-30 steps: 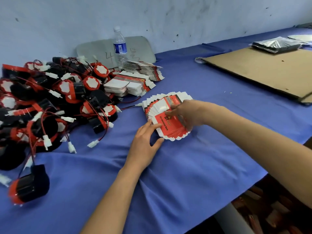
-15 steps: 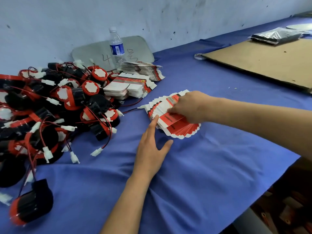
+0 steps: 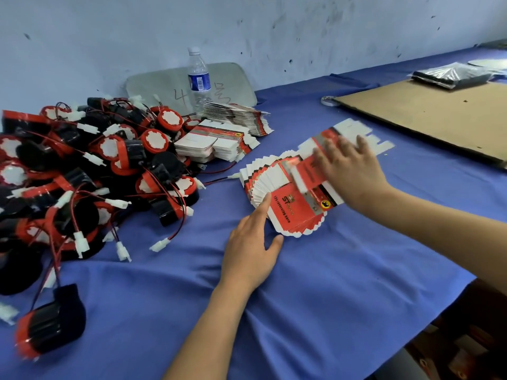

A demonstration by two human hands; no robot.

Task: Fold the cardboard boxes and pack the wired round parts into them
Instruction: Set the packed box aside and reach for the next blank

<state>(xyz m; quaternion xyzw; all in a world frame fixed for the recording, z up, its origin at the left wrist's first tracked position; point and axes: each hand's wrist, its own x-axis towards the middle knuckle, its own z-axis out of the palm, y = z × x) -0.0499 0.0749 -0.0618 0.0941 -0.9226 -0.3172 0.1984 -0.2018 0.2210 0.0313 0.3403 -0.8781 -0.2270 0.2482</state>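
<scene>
Boxes, flat & fanned: prob. light, slick thin card, so take by an edge. L hand flat, steadying fan; R hand on top one, grip blurred, can't tell.

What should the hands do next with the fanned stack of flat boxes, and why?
Probably lift the top flat box clear with the right hand while the left hand pins the fanned stack. That box sits askew, partly off the fan, the left forefinger presses the stack, and no box looks folded yet.
</scene>
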